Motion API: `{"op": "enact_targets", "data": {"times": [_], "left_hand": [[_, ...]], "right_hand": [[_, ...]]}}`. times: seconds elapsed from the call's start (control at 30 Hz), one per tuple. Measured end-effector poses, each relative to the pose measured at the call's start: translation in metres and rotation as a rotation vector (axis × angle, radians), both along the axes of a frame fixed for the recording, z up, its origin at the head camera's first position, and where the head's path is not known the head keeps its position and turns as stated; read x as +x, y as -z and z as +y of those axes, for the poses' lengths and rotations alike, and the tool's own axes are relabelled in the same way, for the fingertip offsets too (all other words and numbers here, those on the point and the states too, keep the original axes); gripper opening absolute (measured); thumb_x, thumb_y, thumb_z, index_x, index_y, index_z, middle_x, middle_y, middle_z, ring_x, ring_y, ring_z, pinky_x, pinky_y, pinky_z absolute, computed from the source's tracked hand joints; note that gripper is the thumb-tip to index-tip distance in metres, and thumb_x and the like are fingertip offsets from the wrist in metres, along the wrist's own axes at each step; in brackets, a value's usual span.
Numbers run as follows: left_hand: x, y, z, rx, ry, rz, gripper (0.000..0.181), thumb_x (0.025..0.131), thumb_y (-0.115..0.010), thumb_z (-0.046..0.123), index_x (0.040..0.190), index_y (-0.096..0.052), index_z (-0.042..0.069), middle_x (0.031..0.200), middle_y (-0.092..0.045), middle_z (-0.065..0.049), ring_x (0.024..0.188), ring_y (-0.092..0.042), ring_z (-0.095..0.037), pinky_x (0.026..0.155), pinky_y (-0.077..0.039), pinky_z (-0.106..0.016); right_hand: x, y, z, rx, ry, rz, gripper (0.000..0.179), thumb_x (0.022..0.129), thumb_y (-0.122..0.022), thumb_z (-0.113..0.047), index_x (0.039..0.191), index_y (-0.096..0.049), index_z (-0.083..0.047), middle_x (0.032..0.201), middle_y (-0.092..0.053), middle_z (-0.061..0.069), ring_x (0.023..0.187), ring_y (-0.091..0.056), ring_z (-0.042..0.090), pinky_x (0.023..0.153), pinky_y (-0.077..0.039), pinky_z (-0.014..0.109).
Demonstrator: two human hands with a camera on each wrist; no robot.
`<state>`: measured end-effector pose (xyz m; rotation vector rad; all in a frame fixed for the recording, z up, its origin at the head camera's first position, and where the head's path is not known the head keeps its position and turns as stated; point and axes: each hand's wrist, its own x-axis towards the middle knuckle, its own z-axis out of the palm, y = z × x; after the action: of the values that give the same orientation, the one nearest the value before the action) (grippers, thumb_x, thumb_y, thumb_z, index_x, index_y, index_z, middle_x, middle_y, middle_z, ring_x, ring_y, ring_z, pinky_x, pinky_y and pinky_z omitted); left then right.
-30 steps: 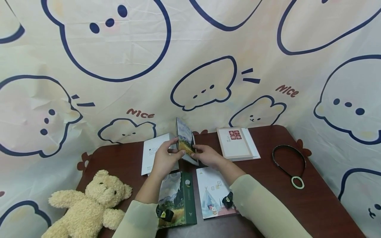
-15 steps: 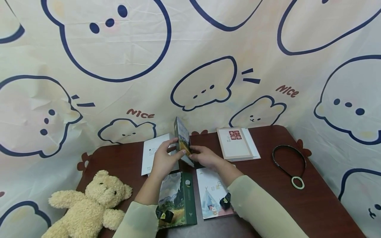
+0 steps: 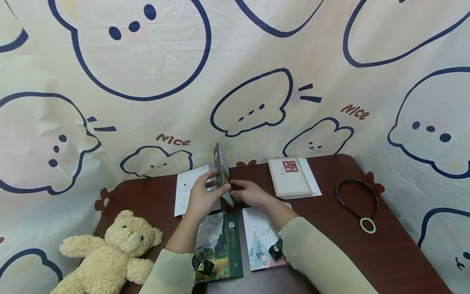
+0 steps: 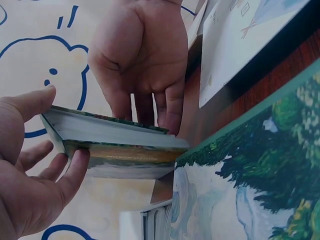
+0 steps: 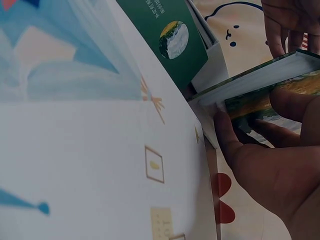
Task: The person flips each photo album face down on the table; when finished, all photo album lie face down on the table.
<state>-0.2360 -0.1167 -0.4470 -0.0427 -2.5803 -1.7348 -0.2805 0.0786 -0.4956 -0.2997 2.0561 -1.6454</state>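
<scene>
A hardcover book [image 3: 222, 167] with a painted landscape cover and green spine stands almost edge-on to the head view. My left hand [image 3: 202, 192] grips it at the spine, thumb on one side and fingers on the other. In the left wrist view the book [image 4: 125, 155] shows white page edges between its covers. There my right hand [image 4: 140, 65] has fairly straight fingers reaching behind the far cover. Seen from the right wrist, my right hand [image 5: 275, 165] touches the painted cover and a corner by the pages.
A larger green-edged landscape book [image 3: 233, 245], a tent-picture book [image 3: 258, 241], a white book [image 3: 183, 190] and a cream book with red characters [image 3: 291, 179] lie around. A teddy bear [image 3: 110, 257] sits left, a black cord with a pale ring [image 3: 367, 225] right. The patterned cloth [image 3: 249, 106] rises behind.
The book has turned from showing its painted cover to nearly edge-on, spine toward the view. My right hand has shifted slightly left with it, while the left stays nearly in place.
</scene>
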Motion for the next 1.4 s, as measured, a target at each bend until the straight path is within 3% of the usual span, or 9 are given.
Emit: {"op": "enact_targets", "data": {"times": [0.33, 0.53, 0.67, 0.87, 1.4], "left_hand": [[-0.001, 0.0, 0.002, -0.016, 0.001, 0.022, 0.063, 0.092, -0.081, 0.033, 0.147, -0.056, 0.013, 0.148, -0.048, -0.011, 0.13, -0.056, -0.035, 0.098, -0.055, -0.05], [-0.001, 0.003, 0.004, 0.009, 0.012, 0.008, 0.066, 0.09, -0.083, 0.034, 0.147, -0.056, 0.014, 0.149, -0.046, -0.01, 0.129, -0.057, -0.033, 0.1, -0.055, -0.047], [-0.001, 0.004, 0.006, 0.026, 0.03, -0.014, 0.071, 0.089, -0.085, 0.031, 0.15, -0.052, 0.015, 0.151, -0.044, -0.011, 0.13, -0.057, -0.034, 0.098, -0.055, -0.047], [-0.001, 0.009, 0.008, 0.048, 0.065, -0.038, 0.075, 0.089, -0.083, 0.021, 0.154, -0.045, 0.016, 0.146, -0.053, -0.011, 0.13, -0.057, -0.034, 0.096, -0.057, -0.05], [-0.001, 0.019, 0.014, 0.023, 0.111, -0.077, 0.074, 0.092, -0.079, 0.019, 0.156, -0.043, 0.022, 0.145, -0.052, -0.012, 0.131, -0.056, -0.039, 0.091, -0.058, -0.053]], "right_hand": [[0.0, 0.005, 0.0, 0.023, -0.021, 0.029, 0.057, 0.103, -0.061, -0.028, 0.157, -0.047, -0.017, 0.152, -0.052, 0.01, 0.133, -0.052, 0.029, 0.111, -0.042, 0.056], [0.0, -0.002, 0.004, 0.015, -0.023, 0.065, 0.055, 0.103, -0.061, -0.029, 0.156, -0.049, -0.02, 0.153, -0.052, 0.008, 0.133, -0.052, 0.029, 0.111, -0.041, 0.056], [0.001, -0.009, 0.007, -0.044, -0.011, 0.04, 0.054, 0.105, -0.06, -0.027, 0.157, -0.047, -0.021, 0.151, -0.054, 0.006, 0.131, -0.057, 0.027, 0.111, -0.043, 0.052], [-0.001, -0.013, 0.01, -0.179, -0.004, -0.01, 0.051, 0.108, -0.054, -0.018, 0.158, -0.043, -0.015, 0.15, -0.054, 0.011, 0.128, -0.062, 0.027, 0.107, -0.05, 0.043], [0.002, -0.034, 0.024, -0.257, 0.031, -0.024, 0.049, 0.11, -0.052, -0.02, 0.158, -0.044, -0.019, 0.15, -0.053, 0.011, 0.127, -0.063, 0.032, 0.105, -0.051, 0.044]]}}
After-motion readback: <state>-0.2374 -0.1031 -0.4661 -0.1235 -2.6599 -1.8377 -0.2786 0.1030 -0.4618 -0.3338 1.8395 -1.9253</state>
